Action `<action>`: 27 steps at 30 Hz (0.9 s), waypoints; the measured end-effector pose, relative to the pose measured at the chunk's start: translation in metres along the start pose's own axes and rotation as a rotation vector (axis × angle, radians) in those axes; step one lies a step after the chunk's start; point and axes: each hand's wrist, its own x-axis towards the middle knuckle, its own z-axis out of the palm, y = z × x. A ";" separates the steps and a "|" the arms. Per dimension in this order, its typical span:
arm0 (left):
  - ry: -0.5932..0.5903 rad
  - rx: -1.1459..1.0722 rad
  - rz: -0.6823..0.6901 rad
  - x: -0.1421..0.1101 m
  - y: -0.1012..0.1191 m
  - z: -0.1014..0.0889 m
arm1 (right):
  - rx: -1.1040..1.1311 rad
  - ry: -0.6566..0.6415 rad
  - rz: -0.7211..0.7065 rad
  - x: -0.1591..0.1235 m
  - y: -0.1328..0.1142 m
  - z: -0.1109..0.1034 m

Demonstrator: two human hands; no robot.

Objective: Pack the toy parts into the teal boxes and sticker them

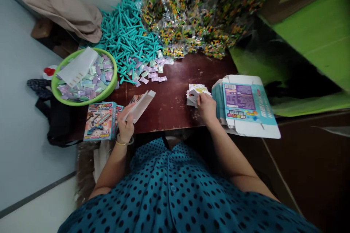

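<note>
The left hand (pixel 126 127) has its fingers curled round the near end of a box (pixel 142 108), which tilts up off the table (pixel 171 105), its far end pointing away and rightward from that hand. The right hand (pixel 207 107) draws its fingertips together and pinches the near edge of a leaf on the cards (pixel 193 95), a loose, uneven pile just beyond those fingers.

The box looks like thin card: very light, stiff along its folds, soft across its broad faces. A squeeze mid-panel would likely dent it, so the folded side edges are the better hold, with light pressure and the flaps left free. The cards look thin and smooth, likely to slide over one another or come up two at once; a pinch at a corner or edge should serve best.

Right of the right hand, close by, lie flat blanks (pixel 253 102) in a stack, probably slick and springy at the creases. Just left of the left hand are printed boxes (pixel 100 121), which look firmer. Beyond them is a basket (pixel 115 80) of small packets (pixel 100 82), light and slippery by their sheen. Farther ahead of the left hand, teal sticks (pixel 125 36) lie heaped, apparently rigid plastic.
</note>
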 end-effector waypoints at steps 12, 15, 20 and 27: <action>0.197 -0.082 -0.197 -0.001 0.002 -0.004 | 0.282 0.220 0.021 -0.001 0.015 -0.025; 0.172 -0.090 -0.190 0.001 0.005 -0.004 | 0.401 0.394 -0.113 0.000 -0.008 -0.051; 0.110 -0.107 -0.128 0.006 0.011 -0.001 | 0.522 0.230 -0.683 0.000 -0.124 -0.057; 0.176 -0.087 -0.117 0.001 0.010 -0.011 | 0.670 0.034 -1.040 0.018 -0.218 -0.013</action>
